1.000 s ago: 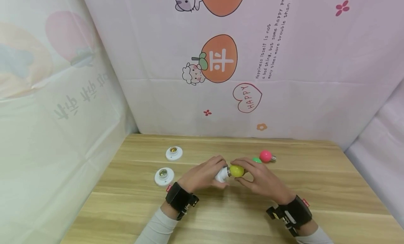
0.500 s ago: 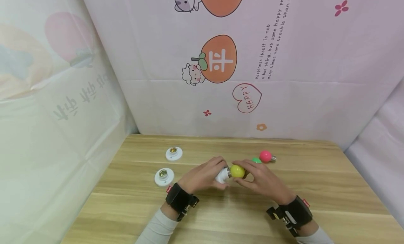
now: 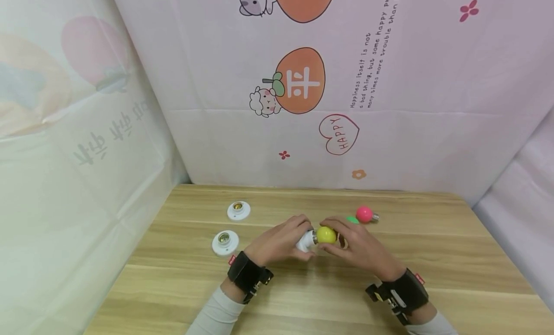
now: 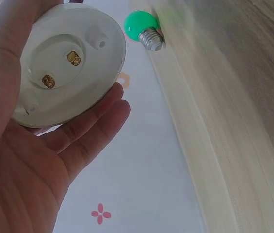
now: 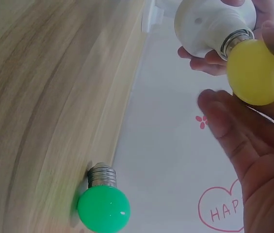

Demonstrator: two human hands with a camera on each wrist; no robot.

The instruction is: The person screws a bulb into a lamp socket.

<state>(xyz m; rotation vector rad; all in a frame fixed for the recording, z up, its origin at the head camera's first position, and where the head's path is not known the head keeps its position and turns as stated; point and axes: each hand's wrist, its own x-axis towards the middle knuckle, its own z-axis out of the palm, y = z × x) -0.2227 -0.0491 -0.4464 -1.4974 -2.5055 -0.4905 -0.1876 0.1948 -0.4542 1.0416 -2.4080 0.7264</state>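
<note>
My left hand (image 3: 279,241) grips a white round lamp socket (image 3: 305,241) by its edge, tilted so its mouth points right. The left wrist view has the socket's back (image 4: 73,73) with two brass screws. A yellow light bulb (image 3: 326,235) stands at the mouth; in the right wrist view the metal base of the yellow bulb (image 5: 255,73) is partly inside the socket, a bit of it showing. My right hand (image 3: 361,243) pinches the yellow bulb between thumb and fingers.
Two more white lamp sockets (image 3: 238,210) lie on the wooden table (image 3: 277,301) at the left. Behind my right hand lie a green bulb (image 3: 352,220) and a pink bulb (image 3: 365,214). A printed cloth (image 3: 242,147) hangs along the table's back edge.
The fingers of my right hand have shifted a little around the yellow bulb, and the bulb sits slightly further right. My left hand and the socket have stayed nearly still.
</note>
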